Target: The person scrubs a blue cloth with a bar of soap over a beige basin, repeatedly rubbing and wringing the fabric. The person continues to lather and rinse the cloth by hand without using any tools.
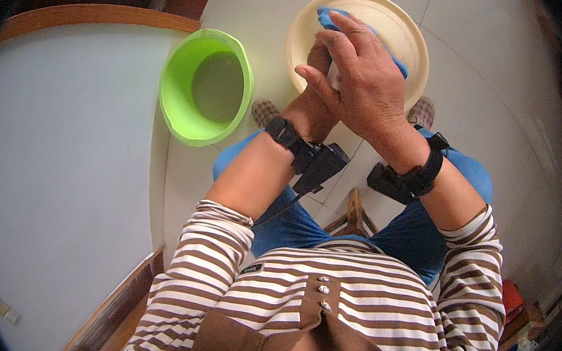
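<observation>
My right hand [366, 76] reaches over a cream-coloured round basin [422, 51], its back toward me, with thumb and fingers spread. My left hand [316, 94] is beneath and to the left of it, its palm and most of its fingers hidden. A blue cloth [400, 66] shows on both sides of my right hand, within the basin's outline. Whether either hand grips the cloth is hidden. A black strap with a device is on each wrist.
A light green plastic tub [177, 80] with greyish liquid stands left of the basin, by a pale wall panel [65, 127]. My checked shoes [265, 113] are near the basin. A wooden stool [355, 214] shows between my legs. Several items, including a red one [510, 302], are at the lower right.
</observation>
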`<state>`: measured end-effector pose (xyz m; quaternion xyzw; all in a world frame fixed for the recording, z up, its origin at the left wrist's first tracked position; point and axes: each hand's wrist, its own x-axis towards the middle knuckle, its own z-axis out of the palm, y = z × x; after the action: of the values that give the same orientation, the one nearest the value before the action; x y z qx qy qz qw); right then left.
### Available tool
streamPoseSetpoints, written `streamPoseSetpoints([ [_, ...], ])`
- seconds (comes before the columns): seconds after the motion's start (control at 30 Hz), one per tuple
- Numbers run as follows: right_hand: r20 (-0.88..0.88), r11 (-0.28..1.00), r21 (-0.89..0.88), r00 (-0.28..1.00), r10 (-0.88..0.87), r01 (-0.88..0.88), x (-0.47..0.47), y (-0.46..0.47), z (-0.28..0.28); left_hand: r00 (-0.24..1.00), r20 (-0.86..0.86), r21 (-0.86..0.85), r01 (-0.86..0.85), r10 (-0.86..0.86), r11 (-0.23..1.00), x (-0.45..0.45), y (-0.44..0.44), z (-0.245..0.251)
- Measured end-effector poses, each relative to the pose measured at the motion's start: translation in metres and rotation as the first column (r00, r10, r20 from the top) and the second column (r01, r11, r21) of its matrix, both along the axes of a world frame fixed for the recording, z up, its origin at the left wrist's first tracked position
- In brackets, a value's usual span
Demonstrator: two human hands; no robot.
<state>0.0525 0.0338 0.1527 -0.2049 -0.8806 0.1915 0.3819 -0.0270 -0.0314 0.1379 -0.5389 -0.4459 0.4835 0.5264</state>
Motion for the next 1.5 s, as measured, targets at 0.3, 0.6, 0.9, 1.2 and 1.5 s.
streamPoseSetpoints([
  [0.3, 0.427, 0.813, -0.497, 0.901, -0.076, 0.304, -0.006, 0.034, 0.02, -0.357, -0.787, -0.476, -0.168, -0.503, 0.863, 0.02, 0.021, -0.017],
  [0.6, 0.441, 0.837, -0.525, 0.89, 0.112, 0.154, -0.004, 0.041, -0.012, -0.506, -0.783, -0.389, -0.055, -0.362, 0.92, 0.022, 0.017, -0.013],
  [0.9, 0.013, -0.097, -0.995, 0.985, 0.17, 0.03, 0.019, 0.079, -0.03, -0.337, -0.92, -0.201, -0.033, -0.2, 0.979, -0.005, 0.015, 0.015],
  [1.2, -0.266, 0.118, -0.944, 0.921, 0.285, -0.309, 0.02, 0.076, 0.012, -0.498, -0.64, -0.554, -0.229, -0.585, 0.801, -0.039, 0.007, 0.012],
  [1.5, -0.116, 0.51, -0.841, 0.981, 0.154, -0.18, -0.013, 0.08, 0.006, -0.589, -0.716, -0.323, -0.196, -0.374, 0.926, -0.011, 0.011, 0.009],
])
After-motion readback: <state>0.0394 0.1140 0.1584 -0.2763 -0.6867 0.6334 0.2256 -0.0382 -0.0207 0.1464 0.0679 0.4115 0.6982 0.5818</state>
